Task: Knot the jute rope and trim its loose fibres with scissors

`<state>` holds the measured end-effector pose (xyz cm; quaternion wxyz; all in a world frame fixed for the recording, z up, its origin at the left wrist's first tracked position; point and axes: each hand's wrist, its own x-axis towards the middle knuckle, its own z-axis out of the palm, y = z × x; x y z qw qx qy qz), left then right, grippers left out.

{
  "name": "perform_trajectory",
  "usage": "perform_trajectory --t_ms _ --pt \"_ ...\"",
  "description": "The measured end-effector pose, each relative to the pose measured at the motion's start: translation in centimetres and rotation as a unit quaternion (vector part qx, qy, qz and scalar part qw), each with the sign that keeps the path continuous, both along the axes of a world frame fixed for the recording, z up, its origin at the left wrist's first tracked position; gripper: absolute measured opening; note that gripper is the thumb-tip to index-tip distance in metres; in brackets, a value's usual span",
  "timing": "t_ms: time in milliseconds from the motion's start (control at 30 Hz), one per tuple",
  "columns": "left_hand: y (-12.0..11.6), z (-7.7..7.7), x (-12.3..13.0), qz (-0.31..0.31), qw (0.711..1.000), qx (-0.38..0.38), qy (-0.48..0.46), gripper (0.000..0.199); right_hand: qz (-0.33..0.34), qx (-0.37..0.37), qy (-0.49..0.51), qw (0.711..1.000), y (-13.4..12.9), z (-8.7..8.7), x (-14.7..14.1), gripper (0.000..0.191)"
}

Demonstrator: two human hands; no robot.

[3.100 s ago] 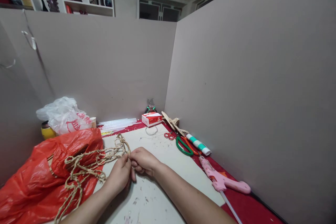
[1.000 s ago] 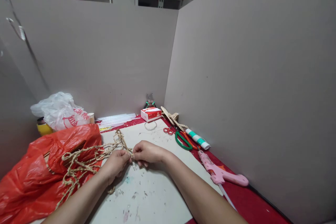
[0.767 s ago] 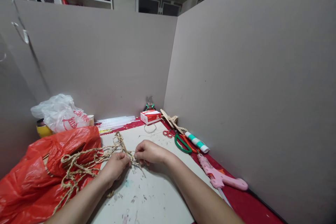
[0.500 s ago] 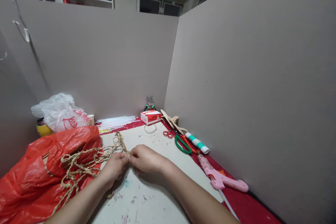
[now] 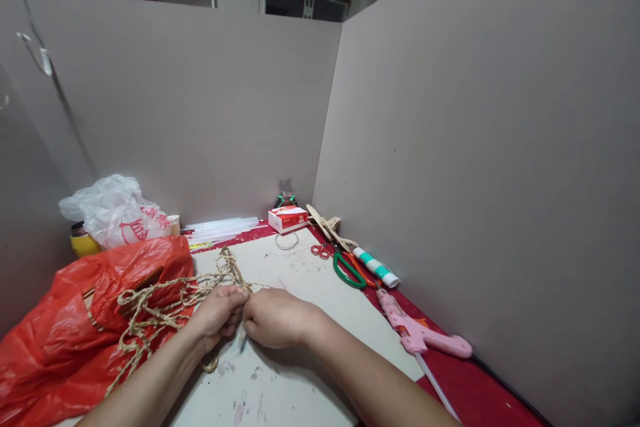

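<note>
Your left hand [image 5: 220,312] grips the rope [image 5: 163,297], thumb and fingers pinched together at its near end. Your right hand [image 5: 280,317] sits against it with the fingers curled under; you cannot tell whether a strand is inside, as the back of the hand hides it. Both meet over the pale sheet [image 5: 310,273] on the bench [image 5: 475,380].

Taking the spot where your 2 hands meet as the clock's centre, the knotted rope spreads between 9 and 11 o'clock, partly on the sheet and partly over the red bag [image 5: 45,367]. A bit of it also shows at 7 o'clock, beside your left forearm. At 10 o'clock you have the white bag [image 5: 113,207], with the yellow jar [image 5: 86,245] partly behind it.

Clear sticks [image 5: 223,230] lie towards 11 o'clock. At 1 o'clock you see the wire ring [image 5: 287,246], with the red and white box [image 5: 289,221] just beyond. The small red scissors [image 5: 320,251] are at 2 o'clock; the green scissors handle [image 5: 335,270] is between 2 and 3. Your pink glue gun [image 5: 413,333] lies at 3 o'clock.
</note>
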<state>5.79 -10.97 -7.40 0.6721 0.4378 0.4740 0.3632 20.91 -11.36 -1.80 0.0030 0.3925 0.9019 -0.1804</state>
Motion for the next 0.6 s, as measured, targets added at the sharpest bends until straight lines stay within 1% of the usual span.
perform_trajectory --t_ms 33,67,100,133,167,233,267,300,367,400,433,500,600 --pt "0.0 0.0 0.1 0.005 1.0 0.007 0.001 0.032 0.007 -0.046 0.031 0.998 0.3 0.1 0.3 0.02" --pt "0.0 0.1 0.2 0.012 1.0 0.012 0.004 0.031 -0.001 -0.093 0.07 0.993 0.7 0.1 0.7 0.021" --pt "-0.1 0.2 0.2 0.017 1.0 0.015 0.01 0.029 -0.025 -0.135 0.121 0.983 1.3 0.0 1.0 0.023" --pt "-0.1 0.2 0.3 0.022 1.0 0.016 0.016 0.027 -0.069 -0.151 0.173 0.971 2.0 -0.3 1.4 0.025" --pt "-0.1 0.3 0.4 0.025 0.999 0.014 0.021 0.026 -0.12 -0.132 0.217 0.96 2.7 -0.6 1.7 0.024" --pt "-0.1 0.3 0.5 0.023 0.999 0.007 0.026 0.026 -0.206 -0.039 0.267 0.941 4.0 -1.5 2.0 0.02" --pt "-0.1 0.2 0.5 0.021 0.999 0.004 0.027 0.027 -0.214 -0.027 0.273 0.938 4.5 -2.1 2.1 0.018" --pt "-0.1 0.2 0.4 0.019 0.999 0.002 0.025 0.028 -0.211 -0.048 0.267 0.939 4.8 -2.6 2.0 0.019" --pt "-0.2 0.0 0.4 0.016 1.0 0.001 0.023 0.028 -0.175 -0.151 0.242 0.942 5.0 -3.5 1.8 0.023" --pt "-0.2 0.0 0.4 0.017 1.0 0.003 0.026 0.027 -0.154 -0.201 0.233 0.939 5.0 -3.9 1.6 0.025" --pt "-0.2 -0.1 0.4 0.016 0.999 0.005 0.029 0.026 -0.139 -0.234 0.232 0.934 5.0 -4.2 1.4 0.026" --pt "-0.2 -0.1 0.4 0.012 0.999 0.009 0.034 0.025 -0.132 -0.255 0.25 0.925 4.9 -4.6 1.2 0.026" --pt "-0.3 0.0 0.4 0.004 1.0 0.012 0.028 0.024 -0.149 -0.257 0.275 0.914 4.9 -4.7 1.3 0.024"
